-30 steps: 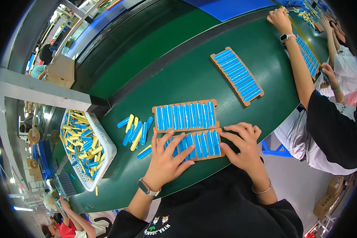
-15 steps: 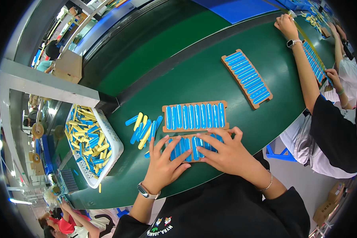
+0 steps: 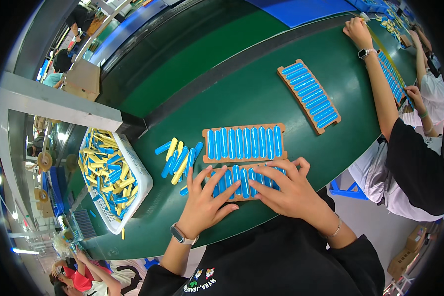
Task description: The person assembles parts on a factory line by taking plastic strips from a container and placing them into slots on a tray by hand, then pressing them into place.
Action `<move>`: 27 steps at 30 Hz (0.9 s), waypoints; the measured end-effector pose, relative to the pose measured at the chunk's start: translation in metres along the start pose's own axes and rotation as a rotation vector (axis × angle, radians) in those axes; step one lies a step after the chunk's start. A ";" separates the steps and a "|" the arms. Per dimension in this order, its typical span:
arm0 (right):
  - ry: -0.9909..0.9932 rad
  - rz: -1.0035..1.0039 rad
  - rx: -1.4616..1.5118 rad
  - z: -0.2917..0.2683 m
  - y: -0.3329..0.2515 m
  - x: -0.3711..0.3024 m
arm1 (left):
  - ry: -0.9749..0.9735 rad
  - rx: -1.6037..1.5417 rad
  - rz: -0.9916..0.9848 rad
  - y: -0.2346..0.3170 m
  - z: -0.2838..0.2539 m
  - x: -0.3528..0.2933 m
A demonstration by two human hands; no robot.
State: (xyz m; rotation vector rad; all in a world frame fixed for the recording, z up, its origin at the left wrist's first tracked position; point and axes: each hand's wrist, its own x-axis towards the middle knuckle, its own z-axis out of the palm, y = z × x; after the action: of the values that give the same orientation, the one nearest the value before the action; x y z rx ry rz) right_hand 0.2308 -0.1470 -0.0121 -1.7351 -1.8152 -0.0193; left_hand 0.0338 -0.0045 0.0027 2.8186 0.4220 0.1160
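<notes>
Leaning over a green surface (image 3: 222,106), both hands work at the near brown tray (image 3: 246,199), which holds a row of blue strips and lies closest to the person's body. Fingers well spread, the left hand (image 3: 202,197) lies over the tray's left end, its thumb apart from the forefinger and nothing gripped between them. Bent and partly spread, the fingers of the right hand (image 3: 290,190) reach over the right part of the row; whether they pinch a strip, I cannot tell.

Just beyond sits the middle tray (image 3: 232,160), with a row of blue strips; farther off to the right, the far tray (image 3: 325,128) lies at a slant, also filled with blue. Loose blue and yellow strips (image 3: 180,163) lie in a small heap left of these trays. Left of the heap, a white basket (image 3: 142,180) holds many more, jumbled together. At upper right, a co-worker's hand (image 3: 357,32) is raised near a yellow band (image 3: 386,53).
</notes>
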 end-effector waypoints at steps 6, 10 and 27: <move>-0.032 0.021 -0.033 0.005 0.001 0.002 | 0.017 0.013 0.031 0.001 -0.001 -0.004; -0.031 0.021 -0.083 0.006 0.002 0.005 | 0.008 -0.001 0.034 0.001 0.000 -0.006; -0.078 -0.031 -0.061 0.013 -0.001 0.014 | 0.035 -0.044 0.008 0.002 -0.004 0.005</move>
State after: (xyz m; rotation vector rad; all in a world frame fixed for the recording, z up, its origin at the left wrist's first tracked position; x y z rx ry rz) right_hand 0.2250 -0.1292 -0.0157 -1.7721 -1.9164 -0.0197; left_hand 0.0382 -0.0038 0.0076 2.7784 0.4113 0.1746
